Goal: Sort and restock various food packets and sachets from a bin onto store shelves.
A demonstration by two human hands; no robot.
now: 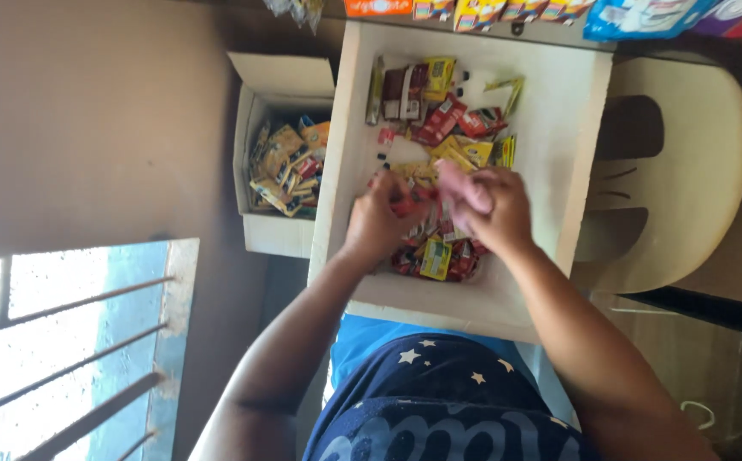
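At mid-frame my left hand (377, 224) pinches a red sachet (407, 207) and my right hand (497, 207) closes on a pinkish packet (459, 185) over the sachet pile (439, 137) on the pale tabletop (558, 128), with the open cardboard box (277, 162) farther toward the upper left.

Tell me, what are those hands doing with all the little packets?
A person's left hand and right hand are both down in a pile of small packets, red and yellow, spread on a pale tabletop. The fingers pinch some of them. An open cardboard box beside the table holds more packets.
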